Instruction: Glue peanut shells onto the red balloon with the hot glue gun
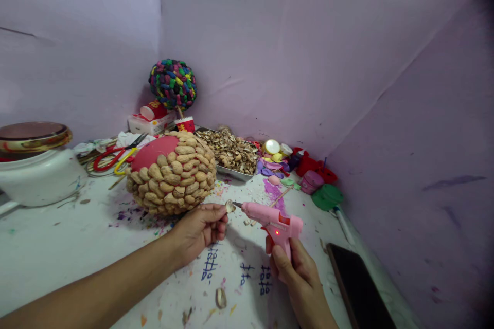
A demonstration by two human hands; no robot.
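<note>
Between the thumb and fingers of my left hand is a peanut shell half, its hollow side showing. My right hand grips a pink hot glue gun by its handle, and a red light glows on its side. The gun's dark nozzle is right at the shell, touching it or nearly so. Just behind my left hand rests a red balloon, largely covered with peanut shells; a bare red patch shows at its upper left. Another loose shell half lies on the white table in front.
A metal tray full of shells stands behind the balloon. Scissors and a white pot are at left. A multicoloured ball stands in the back corner. Paint tubs and deflated balloons lie right; a phone lies near my right hand.
</note>
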